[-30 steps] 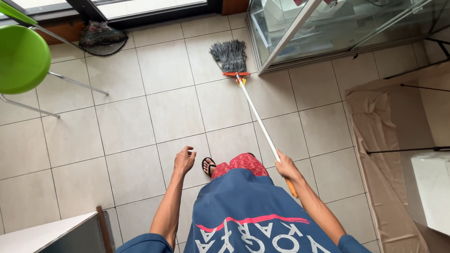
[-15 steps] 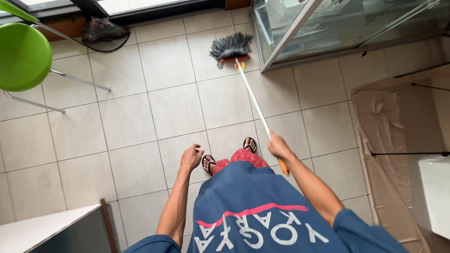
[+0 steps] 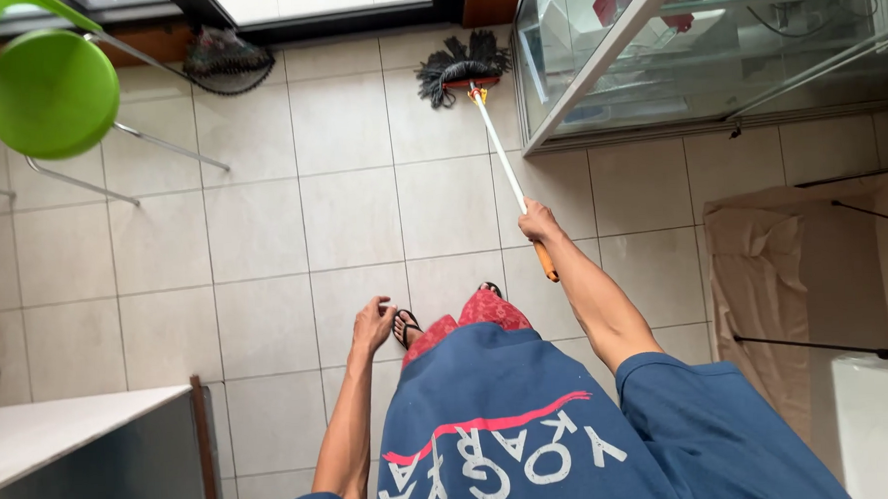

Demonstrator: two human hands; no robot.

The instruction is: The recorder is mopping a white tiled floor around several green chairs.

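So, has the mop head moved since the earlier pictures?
Yes. The mop head has slid forward along the glass cabinet, toward the window wall.

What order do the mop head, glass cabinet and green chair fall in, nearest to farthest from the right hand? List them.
1. Glass cabinet, just up-right of the right hand.
2. Mop head, straight ahead by the wall.
3. Green chair, far left.

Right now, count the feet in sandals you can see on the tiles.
2. One sandalled foot sits beside the left hand; the other foot only peeks out above the red skirt, mostly hidden by it.
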